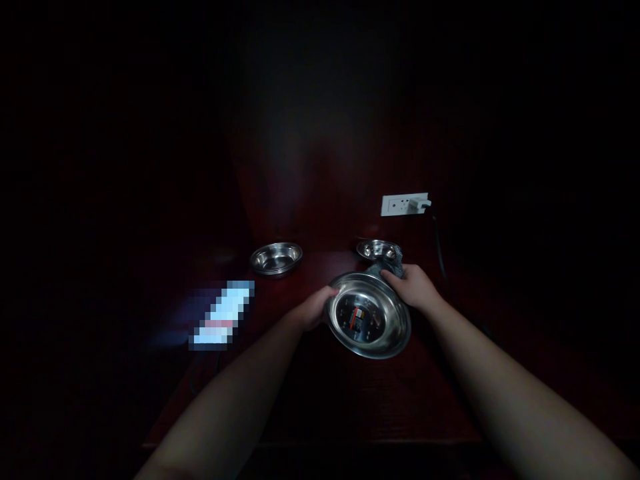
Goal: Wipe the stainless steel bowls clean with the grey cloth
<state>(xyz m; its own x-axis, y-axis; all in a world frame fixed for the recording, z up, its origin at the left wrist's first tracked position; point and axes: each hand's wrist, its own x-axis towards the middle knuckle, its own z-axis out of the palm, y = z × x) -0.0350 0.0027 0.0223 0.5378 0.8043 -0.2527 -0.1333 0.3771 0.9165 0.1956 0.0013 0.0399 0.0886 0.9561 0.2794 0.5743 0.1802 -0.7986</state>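
Observation:
A shiny metal bowl (395,327) with a small orange-and-black label on its inside bottom is tilted toward me above the dark red table. My left hand (317,308) grips its left rim, thumb over the edge and the other fingers hidden behind. At the upper right rim is my right hand (413,283), closed on a grey cloth (393,265) pressed against the bowl. Behind the cloth stands a second metal bowl (375,249), partly covered from view. Another metal bowl (277,259) sits farther left, apart from both hands.
A bright, pixelated screen-like panel (223,317) glows at the left of the table (320,407). On the back wall is a white power socket (397,205) with a plug (419,204) in it. A dark cable (440,250) hangs down from there. The surroundings are very dark.

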